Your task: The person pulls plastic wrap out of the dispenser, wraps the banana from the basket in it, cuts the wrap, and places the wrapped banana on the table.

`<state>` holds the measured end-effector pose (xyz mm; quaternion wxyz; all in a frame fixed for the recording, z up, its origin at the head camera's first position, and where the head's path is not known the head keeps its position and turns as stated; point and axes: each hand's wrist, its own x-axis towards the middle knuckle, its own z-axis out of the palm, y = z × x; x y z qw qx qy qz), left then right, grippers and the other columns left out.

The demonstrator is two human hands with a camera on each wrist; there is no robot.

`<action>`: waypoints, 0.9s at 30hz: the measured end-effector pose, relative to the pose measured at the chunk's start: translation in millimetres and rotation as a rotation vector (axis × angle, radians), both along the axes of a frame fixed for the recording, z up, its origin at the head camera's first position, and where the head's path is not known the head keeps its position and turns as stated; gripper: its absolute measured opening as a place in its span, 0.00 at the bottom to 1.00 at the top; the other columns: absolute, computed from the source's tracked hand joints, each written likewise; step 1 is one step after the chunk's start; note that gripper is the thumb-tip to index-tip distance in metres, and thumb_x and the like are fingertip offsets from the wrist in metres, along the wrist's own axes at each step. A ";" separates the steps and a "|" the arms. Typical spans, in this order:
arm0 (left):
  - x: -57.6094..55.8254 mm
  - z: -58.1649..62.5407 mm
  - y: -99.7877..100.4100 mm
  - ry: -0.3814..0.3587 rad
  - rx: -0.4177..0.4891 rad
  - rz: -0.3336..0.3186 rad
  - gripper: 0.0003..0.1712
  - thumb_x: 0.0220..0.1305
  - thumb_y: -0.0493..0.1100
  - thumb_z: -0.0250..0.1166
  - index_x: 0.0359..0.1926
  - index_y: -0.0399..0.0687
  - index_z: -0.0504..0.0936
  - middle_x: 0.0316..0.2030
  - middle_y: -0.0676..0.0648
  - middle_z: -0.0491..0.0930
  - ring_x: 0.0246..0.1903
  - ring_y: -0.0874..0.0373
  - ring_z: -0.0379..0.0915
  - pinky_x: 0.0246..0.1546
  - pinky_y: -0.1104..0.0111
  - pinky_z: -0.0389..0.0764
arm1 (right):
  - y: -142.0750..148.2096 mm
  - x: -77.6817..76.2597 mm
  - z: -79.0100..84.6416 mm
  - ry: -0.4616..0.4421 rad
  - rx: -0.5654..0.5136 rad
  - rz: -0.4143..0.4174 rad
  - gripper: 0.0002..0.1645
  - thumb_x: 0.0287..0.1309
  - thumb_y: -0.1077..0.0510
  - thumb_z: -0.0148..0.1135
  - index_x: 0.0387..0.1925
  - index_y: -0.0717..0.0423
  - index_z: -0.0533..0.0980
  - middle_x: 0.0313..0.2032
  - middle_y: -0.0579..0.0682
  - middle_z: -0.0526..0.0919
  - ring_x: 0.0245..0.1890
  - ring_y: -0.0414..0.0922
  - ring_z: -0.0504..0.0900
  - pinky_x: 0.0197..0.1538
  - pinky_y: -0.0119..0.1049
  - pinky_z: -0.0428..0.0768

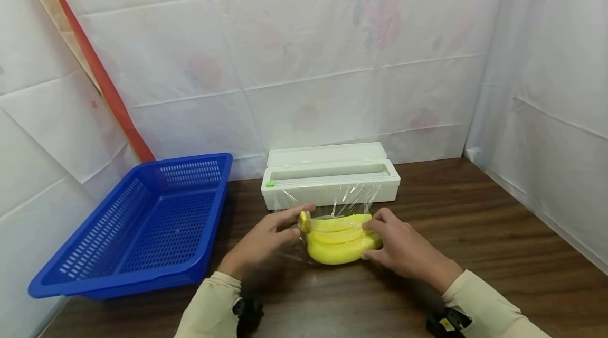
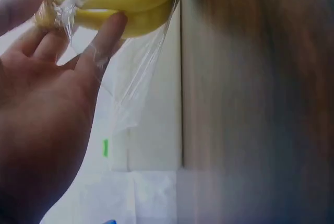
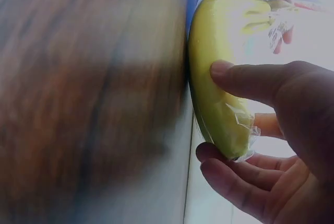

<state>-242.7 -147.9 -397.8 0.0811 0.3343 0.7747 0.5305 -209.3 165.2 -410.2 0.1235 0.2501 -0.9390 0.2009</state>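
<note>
A bunch of yellow bananas (image 1: pixel 339 243) lies in clear cling film before me, its stem end to the left. At that end my left hand (image 1: pixel 261 240) holds the wrapped bunch between thumb and fingers; in the left wrist view, film (image 2: pixel 143 72) spreads past its fingertips. My right hand (image 1: pixel 404 245) grips the opposite tips, with the thumb pressed on the lowest banana (image 3: pixel 211 41) in the right wrist view. Behind the bunch stands a white cling film box (image 1: pixel 332 190), lid raised. Loose film overlaps its front; whether it joins the roll is hard to see.
On the left of the wooden table (image 1: pixel 475 222) sits a blue plastic basket (image 1: pixel 204 253) with slotted sides. Pale patterned sheeting (image 1: pixel 304 63) hangs behind and along both sides. A green piece (image 1: pixel 270 184) shows at the box's left end.
</note>
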 end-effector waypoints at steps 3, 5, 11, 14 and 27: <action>-0.9 3.0 -1.5 0.134 -0.087 0.035 0.27 0.76 0.40 0.56 0.73 0.54 0.68 0.70 0.52 0.68 0.67 0.58 0.64 0.62 0.65 0.71 | 1.6 -1.6 -0.7 -0.029 -0.027 0.011 0.31 0.48 0.50 0.80 0.53 0.56 0.81 0.45 0.47 0.71 0.35 0.38 0.75 0.35 0.32 0.76; -0.7 4.7 -1.5 0.260 -0.147 0.102 0.25 0.75 0.38 0.57 0.71 0.50 0.71 0.65 0.52 0.74 0.59 0.60 0.72 0.57 0.66 0.75 | 2.0 -2.4 -0.5 -0.041 -0.033 0.015 0.31 0.49 0.50 0.80 0.53 0.57 0.81 0.44 0.46 0.71 0.35 0.38 0.75 0.35 0.32 0.76; 1.0 5.4 -0.2 0.401 -0.155 0.288 0.17 0.70 0.37 0.64 0.58 0.45 0.84 0.49 0.50 0.85 0.40 0.62 0.81 0.40 0.68 0.83 | 1.9 -2.9 0.4 -0.060 -0.050 0.018 0.31 0.49 0.49 0.80 0.53 0.58 0.80 0.43 0.46 0.70 0.35 0.38 0.74 0.36 0.32 0.76; 0.9 3.6 -0.5 0.308 -0.105 0.326 0.13 0.70 0.40 0.64 0.53 0.47 0.87 0.46 0.52 0.86 0.42 0.62 0.82 0.41 0.68 0.83 | 1.6 -2.9 0.8 -0.060 -0.057 0.021 0.31 0.50 0.49 0.80 0.53 0.59 0.81 0.43 0.46 0.70 0.35 0.38 0.74 0.36 0.32 0.76; 0.3 4.2 24.5 -0.344 0.317 0.508 0.10 0.65 0.39 0.67 0.41 0.35 0.87 0.40 0.44 0.85 0.38 0.52 0.83 0.44 0.59 0.84 | 4.6 -3.0 -0.2 -0.064 -0.058 0.047 0.29 0.51 0.51 0.79 0.52 0.60 0.81 0.43 0.47 0.67 0.32 0.38 0.72 0.32 0.30 0.74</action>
